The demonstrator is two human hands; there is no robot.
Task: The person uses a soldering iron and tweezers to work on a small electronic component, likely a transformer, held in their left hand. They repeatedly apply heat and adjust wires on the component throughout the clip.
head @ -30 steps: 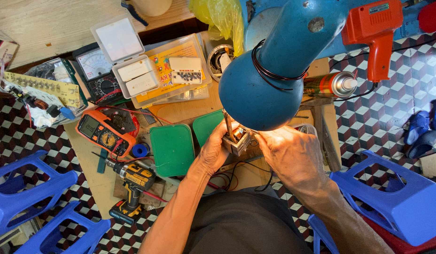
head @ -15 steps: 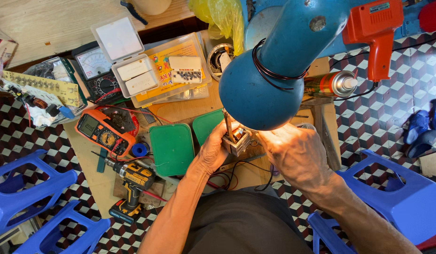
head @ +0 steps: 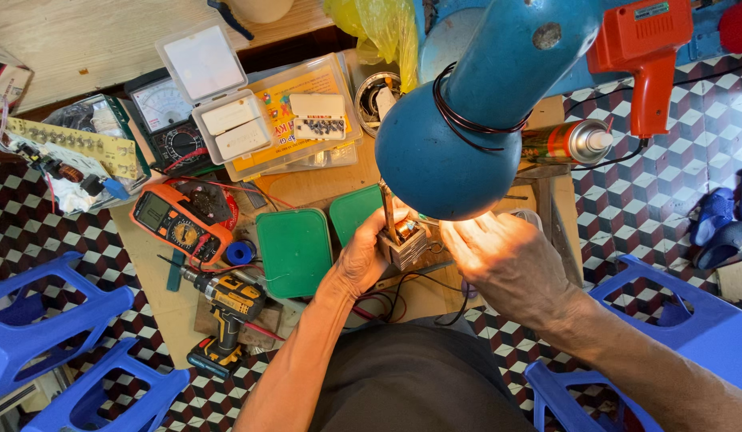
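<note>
**Small metal block held under the lamp, work in the middle**

The small transformer-like block (head: pixel 405 244), made of stacked metal plates with a coil part on top, sits on the counter (head: pixel 323 186) just below the blue lamp shade (head: pixel 443 156), close to the person's body. The left hand (head: pixel 369 252) is closed around its left side and keeps it upright. The right hand (head: pixel 507 260) touches the right side of the block with the fingers curled; the strong light washes out the fingertips, so I cannot tell if they pinch a wire or a small tool. Dark wires (head: pixel 403 292) run from the block toward the person.

As a judgement, the work on the block is under way and not finished: the block is not put aside, both hands are on it, and the wires hang loose.

Compared with one second ago, almost nothing changes. Both hands stay at the block, and the right hand only turns a little nearer to it.

Around it lie two green lids (head: pixel 295 252), an orange multimeter (head: pixel 179 228), a yellow cordless drill (head: pixel 227 308), a clear parts box (head: pixel 295 116) and a spray can (head: pixel 567 142).
</note>
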